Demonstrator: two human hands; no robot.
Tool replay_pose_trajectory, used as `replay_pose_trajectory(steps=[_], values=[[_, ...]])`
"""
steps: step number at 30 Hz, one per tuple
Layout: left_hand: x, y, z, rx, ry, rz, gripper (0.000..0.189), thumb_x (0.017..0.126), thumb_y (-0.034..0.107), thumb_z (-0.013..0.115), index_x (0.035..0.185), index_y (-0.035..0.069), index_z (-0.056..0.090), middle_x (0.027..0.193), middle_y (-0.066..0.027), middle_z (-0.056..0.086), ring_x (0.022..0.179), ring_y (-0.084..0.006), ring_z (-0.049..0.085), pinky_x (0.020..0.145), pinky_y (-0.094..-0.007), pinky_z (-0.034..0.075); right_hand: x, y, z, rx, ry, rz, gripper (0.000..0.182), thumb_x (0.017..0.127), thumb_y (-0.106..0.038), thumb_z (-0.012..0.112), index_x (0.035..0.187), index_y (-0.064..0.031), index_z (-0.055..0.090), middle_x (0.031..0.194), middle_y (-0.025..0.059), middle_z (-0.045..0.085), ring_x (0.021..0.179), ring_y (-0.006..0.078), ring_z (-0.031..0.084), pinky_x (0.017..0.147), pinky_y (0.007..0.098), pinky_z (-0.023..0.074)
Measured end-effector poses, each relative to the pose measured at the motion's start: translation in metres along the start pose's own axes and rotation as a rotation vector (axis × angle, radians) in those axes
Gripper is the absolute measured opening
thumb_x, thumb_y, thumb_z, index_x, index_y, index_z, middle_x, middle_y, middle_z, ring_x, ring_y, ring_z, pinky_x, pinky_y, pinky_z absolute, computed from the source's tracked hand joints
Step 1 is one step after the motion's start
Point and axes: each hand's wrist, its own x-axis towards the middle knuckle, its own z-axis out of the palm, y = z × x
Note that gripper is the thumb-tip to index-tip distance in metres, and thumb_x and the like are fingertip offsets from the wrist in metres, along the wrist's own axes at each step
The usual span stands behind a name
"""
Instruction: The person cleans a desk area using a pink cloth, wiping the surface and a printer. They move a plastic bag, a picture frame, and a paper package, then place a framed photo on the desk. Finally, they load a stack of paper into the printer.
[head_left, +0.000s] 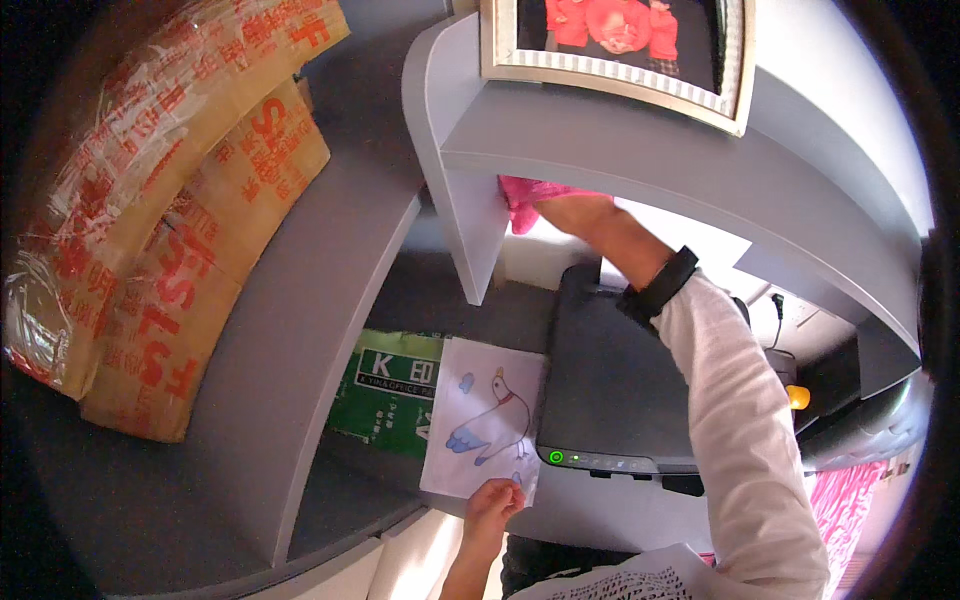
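My left hand (491, 501) pinches the lower edge of a white sheet of paper (480, 405) that bears a coloured drawing of a white bird with blue wing and tail. Part of the sheet lies over a green printed paper pack (390, 405). Stretched across a black printer (622, 382), my right arm reaches under the grey shelf. There my right hand (574, 212), blurred, grips a bright pink cloth (523, 201) against the upright panel (480, 225). The shelf edge hides part of the cloth, and the fingers cannot be made out.
A large taped cardboard box (172, 255) lies on the grey surface at left. On the upper shelf (570, 135) stands a framed photograph (615, 82). A black plug (778, 304) with its cord sits at the wall, right of the printer. Its power button glows green.
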Motion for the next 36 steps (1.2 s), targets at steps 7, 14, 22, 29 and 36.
replay_pose_trajectory(steps=[7, 14, 22, 29, 36], values=[[-0.002, 0.01, -0.008, 0.008, 0.087, 0.005, 0.013, 0.087, 0.012, 0.052, 0.095, 0.003, 0.055, 0.086, -0.0054, 0.058, 0.078, -0.014, 0.056, 0.072, -0.0275, 0.046, -0.001, -0.031, 0.02, 0.01, -0.046, 0.292, 0.017, 0.076, -0.018, 0.054, 0.085, -0.0049, 0.059, 0.081, 0.0156, 0.06, 0.079, 0.032, 0.059, 0.07, 0.0392, 0.0463], [0.004, 0.017, -0.005, -0.043, -0.016, 0.019, 0.013, 0.088, 0.012, 0.051, 0.094, 0.002, 0.055, 0.082, -0.0052, 0.057, 0.076, -0.013, 0.055, 0.071, -0.0256, 0.045, -0.018, -0.037, 0.047, 0.229, 0.042, 0.439, 0.021, 0.074, -0.016, 0.057, 0.092, -0.0052, 0.057, 0.085, 0.0167, 0.06, 0.078, 0.0331, 0.06, 0.068, 0.0396, 0.0474], [0.001, 0.021, -0.009, -0.046, -0.015, 0.012, 0.009, 0.088, 0.011, 0.051, 0.091, 0.003, 0.056, 0.081, -0.005, 0.057, 0.075, -0.0128, 0.055, 0.071, -0.025, 0.045, -0.029, -0.036, 0.049, 0.292, 0.087, 0.547, 0.031, 0.069, -0.011, 0.062, 0.099, -0.0054, 0.055, 0.088, 0.0182, 0.06, 0.074, 0.0351, 0.062, 0.063, 0.04, 0.0488], [-0.018, 0.014, -0.022, -0.038, 0.028, 0.06, 0.009, 0.087, 0.009, 0.053, 0.093, 0.004, 0.057, 0.084, -0.0044, 0.058, 0.077, -0.0138, 0.056, 0.071, -0.0272, 0.047, -0.064, -0.077, -0.034, -0.021, -0.05, 0.039, 0.044, 0.077, -0.015, 0.058, 0.12, -0.0093, 0.049, 0.12, 0.0157, 0.051, 0.111, 0.0335, 0.047, 0.094, 0.0401, 0.0384], [-0.056, -0.022, -0.012, -0.06, 0.067, 0.145, 0.01, 0.086, 0.011, 0.056, 0.093, 0.005, 0.059, 0.085, -0.0049, 0.06, 0.079, -0.0155, 0.058, 0.072, -0.029, 0.048, -0.099, -0.131, -0.094, 0.326, 0.068, -0.346, 0.039, 0.085, -0.017, 0.051, 0.123, -0.0082, 0.047, 0.122, 0.0144, 0.049, 0.117, 0.0303, 0.043, 0.099, 0.044, 0.0323]])
